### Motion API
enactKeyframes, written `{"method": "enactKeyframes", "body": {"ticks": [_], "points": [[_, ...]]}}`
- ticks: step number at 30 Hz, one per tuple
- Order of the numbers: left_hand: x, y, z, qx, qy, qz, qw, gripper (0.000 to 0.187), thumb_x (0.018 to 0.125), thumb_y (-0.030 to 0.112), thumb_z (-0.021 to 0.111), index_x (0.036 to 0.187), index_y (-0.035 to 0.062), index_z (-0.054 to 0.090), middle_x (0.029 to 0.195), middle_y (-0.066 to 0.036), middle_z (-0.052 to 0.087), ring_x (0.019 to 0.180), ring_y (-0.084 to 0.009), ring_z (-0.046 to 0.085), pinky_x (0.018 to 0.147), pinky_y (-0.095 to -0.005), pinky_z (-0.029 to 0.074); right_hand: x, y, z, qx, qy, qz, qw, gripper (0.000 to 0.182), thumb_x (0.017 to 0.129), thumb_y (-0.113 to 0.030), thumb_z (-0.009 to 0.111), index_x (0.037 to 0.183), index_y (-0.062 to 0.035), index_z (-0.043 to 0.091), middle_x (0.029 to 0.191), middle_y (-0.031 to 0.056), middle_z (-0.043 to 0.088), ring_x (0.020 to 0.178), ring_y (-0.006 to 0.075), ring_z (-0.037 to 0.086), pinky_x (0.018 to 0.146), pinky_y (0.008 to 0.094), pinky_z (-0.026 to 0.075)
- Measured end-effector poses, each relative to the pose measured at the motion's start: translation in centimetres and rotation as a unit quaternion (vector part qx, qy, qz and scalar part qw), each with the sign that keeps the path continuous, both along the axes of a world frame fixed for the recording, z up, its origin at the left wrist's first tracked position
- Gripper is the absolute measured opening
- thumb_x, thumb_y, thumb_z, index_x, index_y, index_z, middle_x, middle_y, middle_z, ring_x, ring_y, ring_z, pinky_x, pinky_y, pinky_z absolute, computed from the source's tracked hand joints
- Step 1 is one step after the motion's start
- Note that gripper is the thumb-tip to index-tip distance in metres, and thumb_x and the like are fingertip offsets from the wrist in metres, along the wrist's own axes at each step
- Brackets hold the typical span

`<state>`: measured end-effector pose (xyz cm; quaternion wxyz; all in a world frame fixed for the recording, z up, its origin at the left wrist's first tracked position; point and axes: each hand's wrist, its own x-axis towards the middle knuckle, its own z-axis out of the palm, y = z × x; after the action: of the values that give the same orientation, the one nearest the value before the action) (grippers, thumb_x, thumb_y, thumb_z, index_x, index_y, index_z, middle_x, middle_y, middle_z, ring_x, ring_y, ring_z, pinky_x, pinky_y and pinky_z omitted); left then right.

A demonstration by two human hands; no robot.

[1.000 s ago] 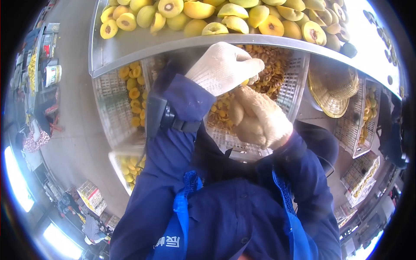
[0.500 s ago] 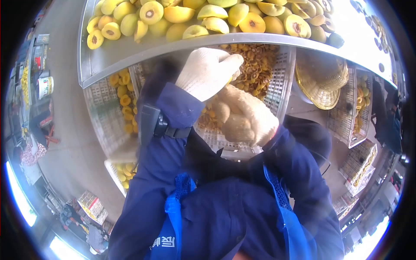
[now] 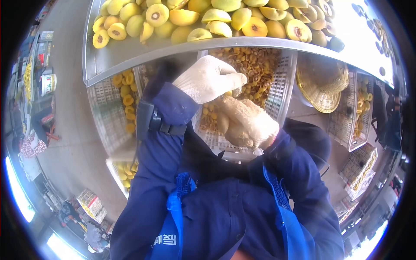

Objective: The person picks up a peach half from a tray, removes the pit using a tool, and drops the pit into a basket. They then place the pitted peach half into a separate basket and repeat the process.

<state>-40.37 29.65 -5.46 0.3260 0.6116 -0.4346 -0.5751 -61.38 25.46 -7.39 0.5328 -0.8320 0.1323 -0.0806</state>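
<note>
My left hand (image 3: pixel 209 79), in a white knit glove, is closed in a pinch above a crate of fruit scraps. Just below it, my right hand (image 3: pixel 248 122) is closed too, its glove stained brownish. The fingertips of both hands nearly meet, and a small yellow bit shows between them. What either hand grips is mostly hidden by the gloves. Beneath them the white plastic crate (image 3: pixel 282 89) holds many small brownish-yellow pieces (image 3: pixel 255 65), which look like peach pits with flesh. Halved yellow peaches (image 3: pixel 254 27) lie heaped on the metal tray in front of me.
The metal tray's raised rim (image 3: pixel 173 51) runs just beyond my hands. A second crate (image 3: pixel 106 115) with yellow fruit halves stands to the left. At right are a woven straw hat (image 3: pixel 323 84) and another fruit crate (image 3: pixel 342 110). Other people sit farther off at left.
My left hand has come slightly down towards my body, and my right hand's fingers have shifted a little. The whole view has moved slightly.
</note>
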Motion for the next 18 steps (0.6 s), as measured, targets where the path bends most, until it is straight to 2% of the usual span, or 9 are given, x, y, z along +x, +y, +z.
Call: {"method": "enactKeyframes", "body": {"ticks": [3,5,7,8,10,11,13,16,18], "points": [[-0.1,0.2,-0.4,-0.007,-0.036,-0.010,0.999,0.038,0.102,0.034,0.071,0.090,-0.0005,0.081,0.078,-0.009,0.076,0.074,-0.0146,0.067,0.069,-0.0333,0.052,-0.3,-0.5,-0.1,0.030,0.009,0.039,0.999,0.036,0.096,-0.011,0.067,0.131,-0.0066,0.061,0.083,0.0087,0.070,0.074,0.0310,0.072,0.065,0.0456,0.055],[-0.2,0.2,0.1,-0.011,0.010,0.010,1.000,0.033,0.104,0.026,0.070,0.091,-0.0025,0.080,0.083,-0.007,0.077,0.081,-0.0129,0.069,0.077,-0.0310,0.054,-0.5,-0.5,0.3,0.275,0.071,-0.034,0.958,0.032,0.104,-0.019,0.063,0.133,-0.0080,0.060,0.084,0.0070,0.071,0.072,0.0258,0.071,0.064,0.0426,0.054],[-0.4,0.4,0.2,-0.052,0.079,0.032,0.995,0.030,0.106,0.022,0.070,0.093,-0.0037,0.079,0.087,-0.007,0.078,0.085,-0.0127,0.071,0.082,-0.0302,0.056,-0.6,0.2,1.2,0.564,0.090,-0.119,0.812,0.028,0.110,-0.028,0.058,0.130,-0.0093,0.063,0.084,0.0053,0.070,0.069,0.0205,0.069,0.062,0.0388,0.053],[-0.5,0.7,0.2,-0.089,0.125,0.045,0.987,0.030,0.106,0.022,0.070,0.094,-0.0038,0.079,0.088,-0.008,0.078,0.086,-0.0133,0.071,0.084,-0.0305,0.056,-0.6,1.1,2.1,0.714,0.077,-0.163,0.677,0.028,0.112,-0.032,0.056,0.126,-0.0100,0.065,0.083,0.0044,0.070,0.067,0.0178,0.067,0.060,0.0365,0.052],[-0.4,0.6,-0.2,-0.133,0.178,0.056,0.973,0.030,0.106,0.023,0.070,0.095,-0.0040,0.079,0.091,-0.009,0.079,0.087,-0.0144,0.072,0.086,-0.0312,0.057,0.1,1.5,2.8,0.828,0.064,-0.212,0.515,0.032,0.114,-0.038,0.053,0.116,-0.0109,0.070,0.081,0.0036,0.069,0.064,0.0141,0.063,0.058,0.0327,0.050],[-0.4,0.6,-0.4,-0.134,0.189,0.056,0.971,0.031,0.106,0.023,0.070,0.096,-0.0040,0.079,0.092,-0.009,0.079,0.087,-0.0148,0.072,0.087,-0.0315,0.058,0.3,1.6,3.1,0.825,0.070,-0.226,0.513,0.034,0.114,-0.039,0.054,0.110,-0.0111,0.072,0.079,0.0035,0.069,0.062,0.0130,0.061,0.057,0.0311,0.049],[-0.5,0.9,-0.3,-0.103,0.188,0.064,0.975,0.032,0.107,0.024,0.070,0.096,-0.0040,0.079,0.092,-0.009,0.079,0.087,-0.0146,0.073,0.086,-0.0314,0.058,0.1,1.0,2.9,0.764,0.112,-0.166,0.614,0.040,0.114,-0.041,0.053,0.100,-0.0106,0.075,0.077,0.0033,0.069,0.061,0.0119,0.059,0.056,0.0299,0.048],[-0.7,0.7,0.1,-0.023,0.132,0.089,0.987,0.033,0.107,0.026,0.070,0.095,-0.0035,0.079,0.088,-0.009,0.078,0.082,-0.0130,0.071,0.079,-0.0294,0.057,-0.3,-0.9,3.0,0.537,0.210,-0.062,0.815,0.048,0.115,-0.043,0.052,0.092,-0.0073,0.075,0.075,0.0036,0.069,0.061,0.0122,0.058,0.056,0.0322,0.047],[-0.9,0.4,-0.4,0.017,0.073,0.111,0.991,0.034,0.105,0.027,0.071,0.092,-0.0022,0.080,0.084,-0.007,0.078,0.075,-0.0118,0.070,0.071,-0.0272,0.055,1.0,0.6,4.0,0.401,0.283,-0.160,0.857,0.050,0.115,-0.043,0.052,0.093,-0.0038,0.073,0.075,0.0049,0.069,0.059,0.0132,0.058,0.057,0.0356,0.048]]}}
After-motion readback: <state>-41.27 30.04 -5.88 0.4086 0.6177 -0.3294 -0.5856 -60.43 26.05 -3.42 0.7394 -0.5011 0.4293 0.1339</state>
